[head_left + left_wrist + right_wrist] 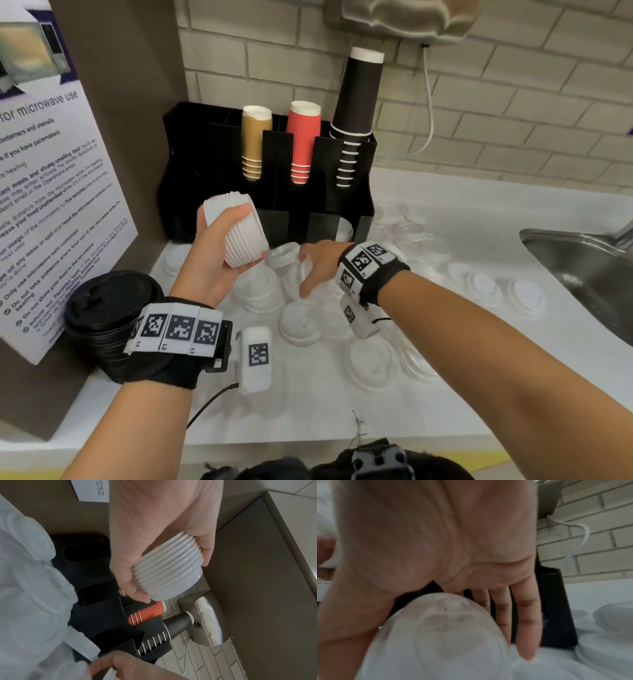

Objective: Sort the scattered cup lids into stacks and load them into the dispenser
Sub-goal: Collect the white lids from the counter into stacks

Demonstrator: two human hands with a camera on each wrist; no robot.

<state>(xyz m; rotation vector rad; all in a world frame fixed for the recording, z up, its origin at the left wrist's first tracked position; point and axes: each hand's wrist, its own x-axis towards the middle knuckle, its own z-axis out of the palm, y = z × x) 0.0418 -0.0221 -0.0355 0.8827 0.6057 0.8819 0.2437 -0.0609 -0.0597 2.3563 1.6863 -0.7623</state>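
Note:
My left hand (219, 253) grips a tilted stack of white cup lids (239, 233), raised in front of the black dispenser (191, 154). The left wrist view shows its fingers and thumb wrapped round the ribbed stack of white cup lids (169, 572). My right hand (318, 267) reaches down among the scattered white lids (301, 323) on the counter. In the right wrist view a single white lid (447, 635) sits tipped up between the thumb and the fingers (527, 635). The dispenser's lower slots are partly hidden by my hands.
Gold cups (255, 137), red cups (303, 137) and black cups (358, 99) stand in the dispenser's upper slots. A stack of black lids (109, 308) sits at the left by a poster (51, 188). More lids (527, 296) lie near the steel sink (589, 270).

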